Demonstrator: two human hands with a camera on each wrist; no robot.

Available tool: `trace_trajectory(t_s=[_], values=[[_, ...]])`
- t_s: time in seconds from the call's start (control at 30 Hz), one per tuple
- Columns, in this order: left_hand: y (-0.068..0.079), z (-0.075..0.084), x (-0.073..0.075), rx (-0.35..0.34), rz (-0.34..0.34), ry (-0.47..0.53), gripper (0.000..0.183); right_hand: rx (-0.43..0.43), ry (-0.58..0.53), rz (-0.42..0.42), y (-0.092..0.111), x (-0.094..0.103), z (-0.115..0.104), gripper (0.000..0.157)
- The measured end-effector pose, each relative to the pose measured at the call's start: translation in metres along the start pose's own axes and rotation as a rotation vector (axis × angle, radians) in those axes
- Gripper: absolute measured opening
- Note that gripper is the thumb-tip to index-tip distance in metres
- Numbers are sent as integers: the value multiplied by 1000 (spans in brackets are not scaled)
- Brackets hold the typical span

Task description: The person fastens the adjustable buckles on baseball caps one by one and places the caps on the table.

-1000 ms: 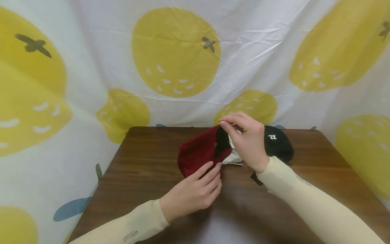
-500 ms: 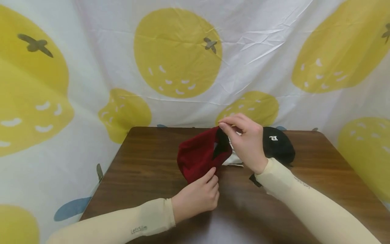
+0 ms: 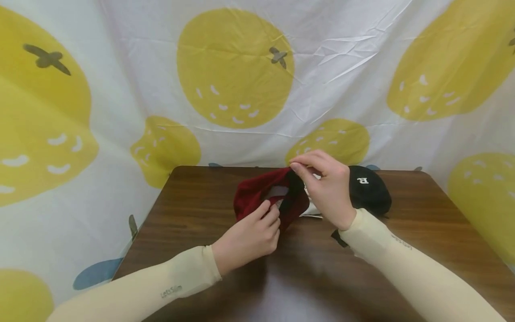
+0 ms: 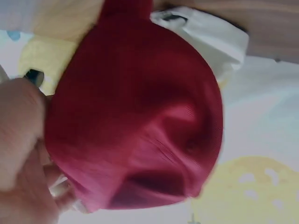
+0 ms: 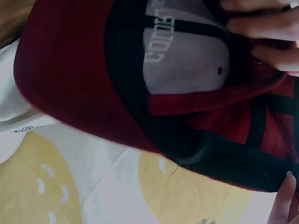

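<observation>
A dark red baseball cap (image 3: 251, 190) is held above the table, its opening partly turned towards me. My right hand (image 3: 330, 188) pinches its upper edge between thumb and fingers. At the near edge of the opening, my left hand (image 3: 251, 235) holds the cap with curled fingers; its thumb is hidden. In the right wrist view the cap's brim (image 5: 65, 70), dark inner sweatband (image 5: 210, 154) and back strap (image 5: 210, 100) show, along with pale lining bearing lettering. The left wrist view shows the rounded, creased crown (image 4: 135, 112), with part of a hand beside it.
Behind my right hand stand a white cap (image 3: 310, 210), mostly covered, and a black cap (image 3: 370, 192) with a white letter R. A small dark piece (image 3: 339, 238) pokes out by the right sleeve. The brown wooden table (image 3: 193, 197) meets a lemon-print cloth (image 3: 237, 67) behind.
My left hand has shifted from the cap's lower edge to its opening, fingers curling there. More of the cap's inside now faces me. The right hand keeps its pinch in place.
</observation>
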State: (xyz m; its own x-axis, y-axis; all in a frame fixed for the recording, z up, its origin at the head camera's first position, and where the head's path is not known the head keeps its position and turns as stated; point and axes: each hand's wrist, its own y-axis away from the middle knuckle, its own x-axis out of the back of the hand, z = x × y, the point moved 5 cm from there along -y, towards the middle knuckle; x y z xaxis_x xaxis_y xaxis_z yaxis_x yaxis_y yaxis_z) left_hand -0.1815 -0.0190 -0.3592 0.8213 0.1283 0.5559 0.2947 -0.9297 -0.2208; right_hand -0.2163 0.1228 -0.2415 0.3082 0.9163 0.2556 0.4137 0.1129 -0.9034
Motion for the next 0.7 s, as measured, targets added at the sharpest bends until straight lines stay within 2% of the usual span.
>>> trace_trajectory(t_s=[0.13, 0.33, 0.43, 0.57, 0.7], values=[[8, -5, 0, -21, -12, 43, 22, 0, 8, 6, -1, 3, 0, 12], [18, 0, -9, -75, -110, 63, 18, -6, 13, 8, -2, 6, 2, 12], [20, -1, -14, -52, -130, 29, 17, -4, 13, 9, -2, 6, 2, 12], [21, -3, -17, 12, -129, -8, 27, -3, 7, 12, -1, 6, 3, 12], [25, -7, -20, 61, -136, -8, 23, -4, 4, 3, 1, 5, 5, 12]])
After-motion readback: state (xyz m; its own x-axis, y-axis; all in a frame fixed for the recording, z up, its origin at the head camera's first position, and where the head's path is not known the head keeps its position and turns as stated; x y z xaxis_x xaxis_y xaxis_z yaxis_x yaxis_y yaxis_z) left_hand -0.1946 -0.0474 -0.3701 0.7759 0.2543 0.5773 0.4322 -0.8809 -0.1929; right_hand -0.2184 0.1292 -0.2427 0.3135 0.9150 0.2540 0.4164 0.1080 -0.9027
